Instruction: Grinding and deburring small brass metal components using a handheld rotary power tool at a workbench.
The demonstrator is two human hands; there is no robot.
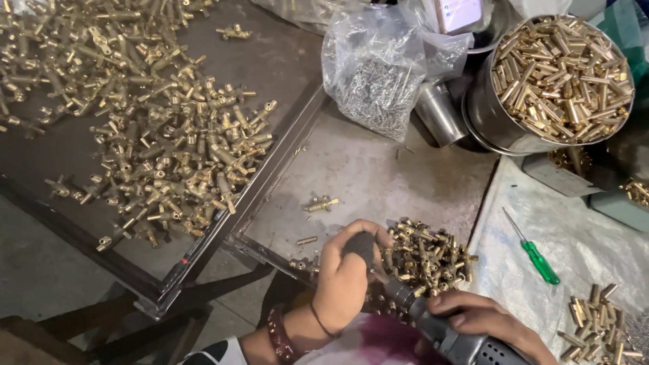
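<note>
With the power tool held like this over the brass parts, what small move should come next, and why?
Probably lower the tool's tip onto the part under the left hand. That hand is closed around a dark grip near the front of the power tool, just beside the small pile of brass fittings, while the right hand rests on the tool's body. Whether the tip already touches a part is hidden.

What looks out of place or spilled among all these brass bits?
Mostly tidy heaps. One brass fitting lies alone on the grey tray, apart from the pile by the hands. Another stray fitting sits off the big heap. A green screwdriver lies loose on the white sheet.
</note>
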